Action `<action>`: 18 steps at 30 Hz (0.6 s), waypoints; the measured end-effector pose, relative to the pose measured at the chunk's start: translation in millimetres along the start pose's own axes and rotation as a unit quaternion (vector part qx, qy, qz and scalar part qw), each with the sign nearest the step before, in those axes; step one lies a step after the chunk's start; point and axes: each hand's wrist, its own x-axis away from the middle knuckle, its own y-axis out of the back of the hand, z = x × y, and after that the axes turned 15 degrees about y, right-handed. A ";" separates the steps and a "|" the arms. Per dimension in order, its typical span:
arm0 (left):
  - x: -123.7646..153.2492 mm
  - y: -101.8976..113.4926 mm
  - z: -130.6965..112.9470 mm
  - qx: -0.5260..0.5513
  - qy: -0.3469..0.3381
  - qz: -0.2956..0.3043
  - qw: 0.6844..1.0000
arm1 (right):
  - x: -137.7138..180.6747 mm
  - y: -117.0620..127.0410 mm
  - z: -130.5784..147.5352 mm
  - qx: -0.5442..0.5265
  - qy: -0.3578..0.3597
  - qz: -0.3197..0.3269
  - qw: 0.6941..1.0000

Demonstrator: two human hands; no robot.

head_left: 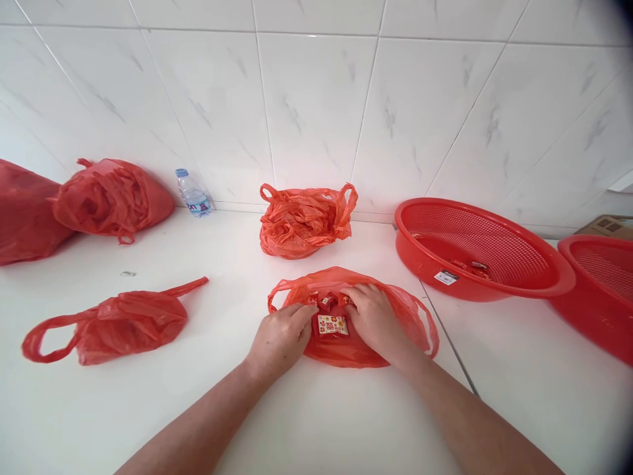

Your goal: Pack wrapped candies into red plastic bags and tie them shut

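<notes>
A red plastic bag (395, 310) lies flat on the white counter in front of me. On it sit small red packets (332, 323), one with a pale patterned label. My left hand (279, 340) rests on the bag's left side, fingers curled against the packets. My right hand (376, 320) lies on the right side, fingers bent over the packets' top edge. Both hands press in on the little stack from either side.
Another crumpled red bag (304, 221) sits behind. A flat red bag (119, 320) lies to the left, fuller red bags (106, 198) at far left, a water bottle (194, 193) by the wall. Two red mesh basins (475, 247) stand at right.
</notes>
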 end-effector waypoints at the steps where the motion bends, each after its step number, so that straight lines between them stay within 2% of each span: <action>1: -0.8 2.0 0.5 -0.006 0.014 0.001 1.000 | 0.2 1.9 1.5 0.015 0.004 -0.005 1.000; 5: -3.7 12.3 0.9 -0.051 0.065 0.025 0.996 | -0.3 5.9 8.4 0.053 -0.002 -0.007 0.999; 8: -5.7 16.0 0.9 -0.065 0.074 0.037 0.994 | -1.7 4.4 13.1 0.028 -0.026 -0.003 0.999; 10: -7.5 14.4 1.3 -0.056 0.048 0.033 0.997 | -2.6 2.4 15.0 -0.019 -0.002 0.001 1.000; 14: -12.9 6.6 2.7 -0.035 -0.007 0.027 0.999 | -3.5 -1.2 14.1 -0.113 0.090 0.021 0.989; 18: -16.3 2.8 5.2 -0.017 0.035 0.052 0.998 | -3.6 -1.2 9.5 -0.125 0.111 0.052 0.985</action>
